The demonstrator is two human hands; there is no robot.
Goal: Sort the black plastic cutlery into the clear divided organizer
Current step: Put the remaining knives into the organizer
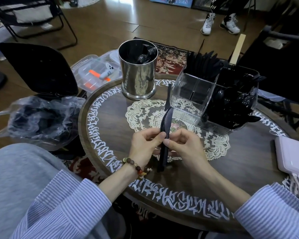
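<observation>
While both hands work above the lace doily, I hold a small bundle of black plastic cutlery pieces upright between them. My left hand pinches the bundle at mid-length; my right hand has thumb and fingers curled round the handles just below. I judge the step as separating one piece from the bundle. The clear divided plastic organizer stands well apart, ahead and right: its near-left compartment shows no cutlery, the others hold black pieces. Next move: free one piece, identify its type, and carry it to the matching compartment.
</observation>
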